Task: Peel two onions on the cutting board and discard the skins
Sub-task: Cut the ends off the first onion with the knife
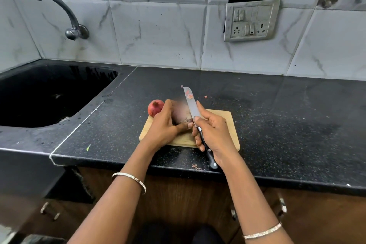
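Left hand: fingers curled over the top of an onion, thumb against its near side, holding it down on the wooden cutting board. This onion is blurred, so the condition of its skin cannot be judged.

Right hand: closed round the black handle of a kitchen knife, thumb laid on the flat of the blade. The blade points toward 12 o'clock, lying against the held onion's 3 o'clock side. Pinkish skin fragments stick to the blade near the tip.

Second onion: red, skin on, at 10 o'clock from the left hand, at the board's far left corner. Whether it rests on the board or just off it cannot be told.

Each wrist carries a silver bangle.

The board lies on a black speckled countertop, near its front edge. Small skin scraps lie at 6 o'clock from the board. A black sink sits at 9 o'clock, with a wall tap above it. A switch plate is at 1 o'clock on the tiled wall.
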Available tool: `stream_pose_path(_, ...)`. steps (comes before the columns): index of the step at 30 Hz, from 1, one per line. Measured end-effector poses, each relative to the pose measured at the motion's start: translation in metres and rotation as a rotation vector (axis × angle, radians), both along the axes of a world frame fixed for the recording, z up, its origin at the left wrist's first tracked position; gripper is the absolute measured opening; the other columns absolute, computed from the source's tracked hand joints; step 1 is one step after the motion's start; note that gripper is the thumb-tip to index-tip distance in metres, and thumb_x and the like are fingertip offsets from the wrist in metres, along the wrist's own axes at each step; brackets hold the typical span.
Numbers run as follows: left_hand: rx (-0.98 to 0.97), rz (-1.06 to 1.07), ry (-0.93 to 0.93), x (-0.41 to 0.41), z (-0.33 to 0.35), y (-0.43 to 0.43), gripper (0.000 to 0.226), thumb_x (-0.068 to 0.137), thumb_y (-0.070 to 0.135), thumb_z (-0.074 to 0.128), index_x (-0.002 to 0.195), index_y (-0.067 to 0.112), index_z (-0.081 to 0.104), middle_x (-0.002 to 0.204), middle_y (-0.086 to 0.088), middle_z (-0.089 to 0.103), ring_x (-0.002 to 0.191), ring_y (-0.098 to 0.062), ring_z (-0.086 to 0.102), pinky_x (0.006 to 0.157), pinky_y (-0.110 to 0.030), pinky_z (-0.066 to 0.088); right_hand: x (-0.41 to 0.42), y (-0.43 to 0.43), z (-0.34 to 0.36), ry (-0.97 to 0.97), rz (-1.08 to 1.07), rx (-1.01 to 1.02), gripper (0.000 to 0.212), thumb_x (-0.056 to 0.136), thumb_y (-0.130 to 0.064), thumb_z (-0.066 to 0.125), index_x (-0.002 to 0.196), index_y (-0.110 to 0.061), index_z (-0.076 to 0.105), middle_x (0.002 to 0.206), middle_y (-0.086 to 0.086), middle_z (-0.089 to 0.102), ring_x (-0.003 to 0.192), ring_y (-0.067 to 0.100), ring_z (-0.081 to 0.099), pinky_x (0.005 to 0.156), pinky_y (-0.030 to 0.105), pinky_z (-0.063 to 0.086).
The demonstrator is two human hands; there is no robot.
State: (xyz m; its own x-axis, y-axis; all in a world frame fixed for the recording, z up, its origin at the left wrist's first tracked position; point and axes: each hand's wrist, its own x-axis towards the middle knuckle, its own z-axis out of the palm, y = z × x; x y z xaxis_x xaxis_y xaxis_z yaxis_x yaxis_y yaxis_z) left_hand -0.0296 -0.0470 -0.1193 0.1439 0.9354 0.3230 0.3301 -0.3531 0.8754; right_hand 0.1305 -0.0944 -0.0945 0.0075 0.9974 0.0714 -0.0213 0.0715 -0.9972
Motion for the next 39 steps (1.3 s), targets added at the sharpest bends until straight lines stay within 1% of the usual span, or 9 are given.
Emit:
stream_pose_path(5, 0.001, -0.002, -0.065, -0.001, -0.001, 0.002, 0.061, 0.075, 0.02, 0.091, 0.125, 0.018, 0.057, 0.123, 0.004, 0.065, 0.118, -0.011, 0.062, 0.106, -0.037, 0.05, -0.001, 0.002, -0.002, -0.045, -0.026, 0.006, 0.049, 0.105, -0.011, 0.049, 0.148, -0.036, 0.05, 0.062, 0.006, 0.054, 0.045, 0.014, 0.046, 0.035, 0.024, 0.035)
stream_pose_path(7, 0.002, 0.001, -0.078, -0.002, 0.0, 0.002, 0.062, 0.073, 0.023, 0.092, 0.125, 0.019, 0.059, 0.123, 0.004, 0.066, 0.118, -0.013, 0.063, 0.104, -0.035, 0.052, -0.001, 0.003, -0.002, -0.041, -0.017, 0.002, 0.05, 0.105, -0.01, 0.049, 0.147, -0.037, 0.049, 0.062, 0.006, 0.054, 0.045, 0.014, 0.046, 0.034, 0.023, 0.035)
stream_pose_path(10, 0.016, 0.008, -0.067, -0.002, 0.001, 0.001, 0.065, 0.068, 0.036, 0.089, 0.125, 0.024, 0.061, 0.121, 0.007, 0.068, 0.116, -0.011, 0.064, 0.105, -0.04, 0.052, -0.001, 0.003, -0.003, -0.042, -0.01, 0.0, 0.05, 0.105, -0.01, 0.049, 0.148, -0.037, 0.05, 0.062, 0.005, 0.054, 0.045, 0.014, 0.046, 0.034, 0.023, 0.034)
stream_pose_path(17, 0.041, 0.018, -0.075, -0.001, 0.0, -0.001, 0.071, 0.066, 0.043, 0.089, 0.128, 0.023, 0.061, 0.123, 0.006, 0.068, 0.12, -0.01, 0.063, 0.106, -0.04, 0.051, 0.002, -0.001, -0.002, -0.026, 0.009, -0.031, 0.05, 0.105, -0.009, 0.047, 0.147, -0.034, 0.051, 0.06, 0.006, 0.053, 0.043, 0.014, 0.044, 0.034, 0.021, 0.032)
stream_pose_path(22, 0.05, 0.001, -0.068, 0.0, -0.001, 0.001, 0.061, 0.076, 0.012, 0.089, 0.127, 0.012, 0.055, 0.121, 0.007, 0.065, 0.116, -0.001, 0.062, 0.096, -0.019, 0.051, -0.002, -0.003, 0.002, -0.004, -0.011, -0.043, 0.048, 0.105, -0.008, 0.047, 0.144, -0.034, 0.054, 0.059, 0.005, 0.053, 0.042, 0.013, 0.043, 0.034, 0.021, 0.031)
stream_pose_path(28, 0.093, 0.019, -0.059, 0.0, -0.001, 0.0, 0.057, 0.074, 0.009, 0.09, 0.121, 0.015, 0.059, 0.114, 0.004, 0.07, 0.11, -0.002, 0.066, 0.096, -0.022, 0.054, -0.005, 0.005, 0.008, -0.017, -0.027, -0.063, 0.05, 0.104, -0.008, 0.047, 0.146, -0.034, 0.051, 0.057, 0.003, 0.054, 0.043, 0.012, 0.043, 0.035, 0.021, 0.03)
stream_pose_path(35, 0.099, 0.038, -0.054, 0.001, -0.004, 0.004, 0.06, 0.07, 0.018, 0.094, 0.119, 0.027, 0.06, 0.121, 0.002, 0.069, 0.121, -0.013, 0.063, 0.104, -0.039, 0.053, 0.003, -0.012, 0.003, 0.045, 0.002, -0.1, 0.047, 0.104, -0.007, 0.046, 0.142, -0.033, 0.057, 0.06, 0.006, 0.051, 0.043, 0.012, 0.039, 0.035, 0.019, 0.027)
stream_pose_path(37, 0.097, 0.058, -0.057, 0.002, -0.004, 0.003, 0.059, 0.07, 0.017, 0.093, 0.118, 0.026, 0.061, 0.119, 0.002, 0.07, 0.12, -0.013, 0.064, 0.102, -0.036, 0.053, -0.005, -0.006, 0.009, 0.053, -0.022, -0.088, 0.042, 0.105, -0.006, 0.046, 0.135, -0.032, 0.06, 0.059, 0.007, 0.05, 0.042, 0.012, 0.039, 0.035, 0.02, 0.027)
stream_pose_path(39, 0.086, 0.077, -0.077, 0.002, -0.003, 0.002, 0.058, 0.071, 0.014, 0.093, 0.119, 0.02, 0.061, 0.113, 0.003, 0.071, 0.113, -0.009, 0.066, 0.098, -0.028, 0.054, -0.01, 0.0, 0.013, 0.071, -0.027, -0.088, 0.043, 0.105, -0.005, 0.046, 0.131, -0.037, 0.057, 0.059, 0.007, 0.051, 0.042, 0.011, 0.039, 0.034, 0.02, 0.027)
